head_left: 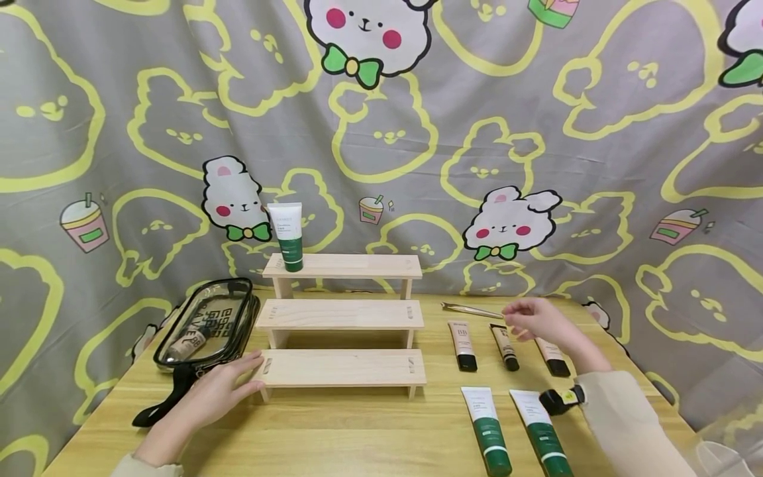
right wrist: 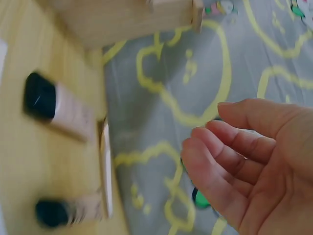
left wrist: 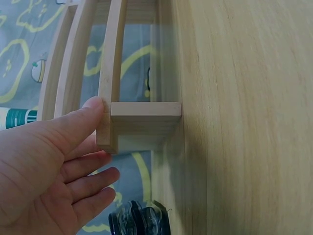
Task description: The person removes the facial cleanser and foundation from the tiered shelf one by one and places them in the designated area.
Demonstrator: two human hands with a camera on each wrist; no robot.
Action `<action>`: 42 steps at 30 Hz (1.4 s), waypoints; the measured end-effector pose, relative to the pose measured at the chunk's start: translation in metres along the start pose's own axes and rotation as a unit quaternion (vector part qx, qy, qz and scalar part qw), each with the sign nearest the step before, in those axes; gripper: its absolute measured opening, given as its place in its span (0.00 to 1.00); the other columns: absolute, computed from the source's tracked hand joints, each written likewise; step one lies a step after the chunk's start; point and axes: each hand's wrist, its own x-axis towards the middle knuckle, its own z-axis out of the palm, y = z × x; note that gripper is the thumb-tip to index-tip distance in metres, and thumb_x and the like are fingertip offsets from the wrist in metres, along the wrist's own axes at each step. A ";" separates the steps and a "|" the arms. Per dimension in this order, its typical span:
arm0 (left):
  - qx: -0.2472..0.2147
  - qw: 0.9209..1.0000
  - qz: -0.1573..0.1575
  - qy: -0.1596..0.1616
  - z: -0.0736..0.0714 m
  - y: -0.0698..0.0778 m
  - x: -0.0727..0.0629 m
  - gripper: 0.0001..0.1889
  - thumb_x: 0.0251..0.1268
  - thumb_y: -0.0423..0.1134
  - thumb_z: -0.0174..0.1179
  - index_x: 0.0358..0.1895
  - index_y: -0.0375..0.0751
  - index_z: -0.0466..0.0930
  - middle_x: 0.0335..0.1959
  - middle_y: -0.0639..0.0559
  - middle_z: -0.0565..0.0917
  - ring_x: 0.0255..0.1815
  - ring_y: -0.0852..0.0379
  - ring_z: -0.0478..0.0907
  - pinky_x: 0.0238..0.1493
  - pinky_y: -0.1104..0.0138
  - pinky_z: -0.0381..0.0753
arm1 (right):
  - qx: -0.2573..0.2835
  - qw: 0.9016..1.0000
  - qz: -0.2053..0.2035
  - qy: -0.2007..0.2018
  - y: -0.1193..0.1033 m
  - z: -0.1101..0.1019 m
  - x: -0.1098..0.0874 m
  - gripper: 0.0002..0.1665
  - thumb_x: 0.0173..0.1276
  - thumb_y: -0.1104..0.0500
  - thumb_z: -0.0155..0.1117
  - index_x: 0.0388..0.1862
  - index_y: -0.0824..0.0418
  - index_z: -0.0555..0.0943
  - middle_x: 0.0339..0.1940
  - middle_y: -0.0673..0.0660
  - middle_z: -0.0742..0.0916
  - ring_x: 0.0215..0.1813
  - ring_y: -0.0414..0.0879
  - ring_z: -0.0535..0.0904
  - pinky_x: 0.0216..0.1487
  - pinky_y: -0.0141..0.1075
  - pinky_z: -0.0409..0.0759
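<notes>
My left hand [head_left: 217, 391] touches the left end of the lowest step of a three-step wooden stand [head_left: 342, 368]. In the left wrist view its thumb [left wrist: 80, 120] lies against the board's end, and the other fingers spread loosely below. My right hand [head_left: 539, 321], loosely curled with nothing in it, hovers over the table's right side. Under and beside it lie a small dark-capped tube [head_left: 505, 348], a pink BB tube [head_left: 461, 344], another pink tube [head_left: 554, 358] and tweezers [head_left: 473, 310]. A green and white tube [head_left: 289, 238] stands on the top step's left end.
Two more green and white tubes [head_left: 487, 430] lie at the front right. Left of the stand sits a clear pouch with black trim [head_left: 208, 324], a small tube inside and its strap toward the front. A patterned curtain [head_left: 381, 146] hangs behind the table.
</notes>
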 end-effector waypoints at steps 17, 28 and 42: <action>0.009 1.000 0.003 0.001 0.000 -0.001 -0.001 0.27 0.61 0.47 0.59 0.59 0.31 0.72 0.63 0.39 0.68 0.58 0.38 0.68 0.54 0.46 0.69 | -0.017 0.998 -0.060 -0.016 -0.097 0.049 0.080 0.15 0.65 0.61 0.60 0.46 0.70 0.76 0.31 0.59 0.81 0.32 0.54 0.78 0.35 0.44 0.82; 0.011 1.000 0.008 0.005 0.000 0.000 0.000 0.26 0.60 0.44 0.60 0.58 0.31 0.73 0.61 0.38 0.69 0.57 0.38 0.69 0.53 0.46 0.70 | -0.025 0.992 -0.117 -0.028 -0.151 0.089 0.120 0.13 0.66 0.64 0.59 0.45 0.72 0.78 0.38 0.66 0.83 0.33 0.50 0.80 0.30 0.38 0.82; 0.008 1.000 0.007 0.007 0.001 -0.002 0.000 0.26 0.61 0.44 0.60 0.58 0.31 0.73 0.62 0.38 0.69 0.57 0.39 0.69 0.53 0.47 0.70 | -0.018 0.979 -0.200 -0.012 -0.223 0.147 0.147 0.13 0.64 0.62 0.62 0.47 0.64 0.78 0.39 0.56 0.81 0.38 0.48 0.79 0.28 0.35 0.82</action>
